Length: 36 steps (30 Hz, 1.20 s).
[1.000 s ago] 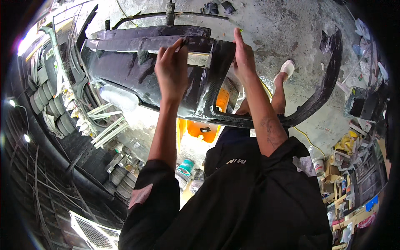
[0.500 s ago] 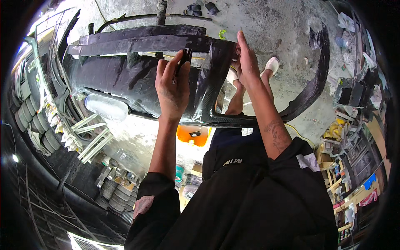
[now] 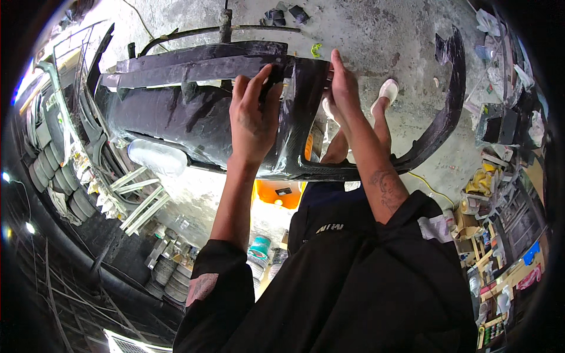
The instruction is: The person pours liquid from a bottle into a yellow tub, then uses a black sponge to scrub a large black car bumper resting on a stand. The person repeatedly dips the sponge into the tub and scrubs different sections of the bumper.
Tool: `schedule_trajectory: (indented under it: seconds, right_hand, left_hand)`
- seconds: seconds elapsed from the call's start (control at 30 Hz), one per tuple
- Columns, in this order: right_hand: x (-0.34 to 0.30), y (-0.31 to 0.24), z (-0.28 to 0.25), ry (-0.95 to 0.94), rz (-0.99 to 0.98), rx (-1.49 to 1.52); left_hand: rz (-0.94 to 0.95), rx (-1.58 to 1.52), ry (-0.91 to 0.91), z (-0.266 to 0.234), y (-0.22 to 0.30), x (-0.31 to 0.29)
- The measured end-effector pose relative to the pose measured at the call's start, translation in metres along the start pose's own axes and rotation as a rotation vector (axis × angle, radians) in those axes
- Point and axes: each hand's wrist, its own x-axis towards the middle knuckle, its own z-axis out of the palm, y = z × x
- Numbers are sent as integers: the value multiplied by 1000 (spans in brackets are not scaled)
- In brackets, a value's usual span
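Observation:
A black car bumper (image 3: 170, 115) with pale scuffs and dusty patches lies across the space before me. My left hand (image 3: 254, 120) is over its right part, fingers bent and pinching a small dark flat piece (image 3: 271, 76) against the upper strip. The fingers mostly cover that piece, so its kind does not show clearly. At the bumper's right upright edge is my right hand (image 3: 344, 88), its fingers curled round that edge and partly hidden by it. The bumper's curved end arm (image 3: 450, 106) sweeps off to the right.
A metal stand bar (image 3: 226, 26) rises behind the bumper. Under it are a large clear bottle (image 3: 158, 157) and an orange container (image 3: 276, 194). Black scraps (image 3: 299, 14) lie on the concrete floor. Stacked parts (image 3: 53, 176) line the left, cluttered shelves (image 3: 500, 259) the right.
My left hand has slid a little to the right along the bumper with the dark piece. My right hand has shifted slightly left and down, still at the edge. The view has turned slightly.

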Motion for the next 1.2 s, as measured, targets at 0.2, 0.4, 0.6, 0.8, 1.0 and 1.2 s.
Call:
schedule_trajectory:
  seconds: [0.2,0.4,0.6,0.8,1.0,1.2]
  right_hand:
    - [-2,5,31,73,-28,427]
    - [-3,13,33,215,-352,-85]
    - [24,19,0,176,-71,180]
    - [-18,-26,18,-123,-47,-176]
    - [29,-28,9,27,-192,-342]
    - [18,-47,16,-18,-83,-318]
  left_hand:
    - [216,313,-245,65,22,76]
    - [182,344,-312,49,33,41]
    - [70,13,-226,77,5,92]
    - [-192,-398,34,-53,13,-23]
    - [-341,-441,40,-63,5,-104]
    - [-373,-445,144,-71,-3,-172]
